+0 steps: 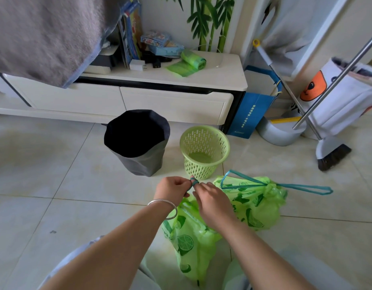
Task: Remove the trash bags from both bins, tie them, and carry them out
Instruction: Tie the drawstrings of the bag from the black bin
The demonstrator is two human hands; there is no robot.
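step: knotting second bag | left hand (172, 187) and right hand (210, 197) pinch closed on teal drawstring (193, 182), at 12 o'clock above untied bag (189, 237) | tied bag (256, 206) on floor, 3 o'clock

Count: two green lime-print plastic trash bags, one at 3 o'clock (254, 206), one at 6 (189, 248). Two bins: one dark grey soft-sided (139, 160), one green perforated plastic basket (204, 162). One green bag roll (193, 59).

bare floor (55, 174) left, bins (204, 150) ahead
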